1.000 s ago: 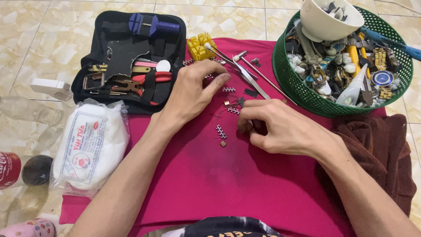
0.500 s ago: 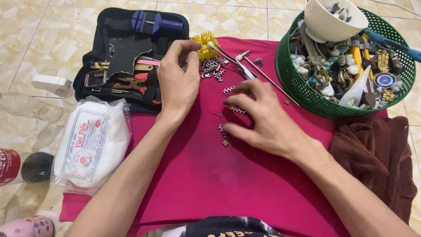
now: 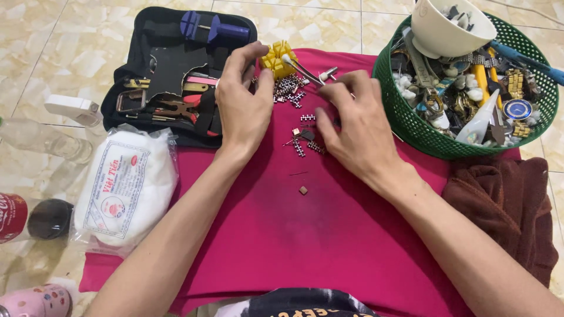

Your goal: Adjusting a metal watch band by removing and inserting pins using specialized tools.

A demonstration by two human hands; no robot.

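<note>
A magenta cloth (image 3: 282, 235) covers the floor in front of me. At its far edge lie a yellow block (image 3: 278, 58), metal tweezers (image 3: 302, 69) and a pile of small metal watch-band links (image 3: 288, 91). My left hand (image 3: 241, 103) rests palm down between the tool case and the pile, thumb beside the yellow block, holding nothing I can see. Over the cloth just right of the pile is my right hand (image 3: 352, 126), palm down, its fingertips on the cloth by the tweezers. Loose link pieces (image 3: 307, 118) lie between my hands. A tiny brown piece (image 3: 303, 190) sits alone, nearer to me.
A black tool case (image 3: 170, 70) lies open at the far left. A green basket (image 3: 405, 120) of watch parts with a white bowl (image 3: 446, 32) stands far right. A brown towel (image 3: 505, 205) is right, and a white bag (image 3: 126, 188) and a red can (image 3: 12, 217) left.
Both hands have moved away from me toward the cloth's far edge. My left hand went to the yellow block and link pile. The right hand uncurled and followed.
</note>
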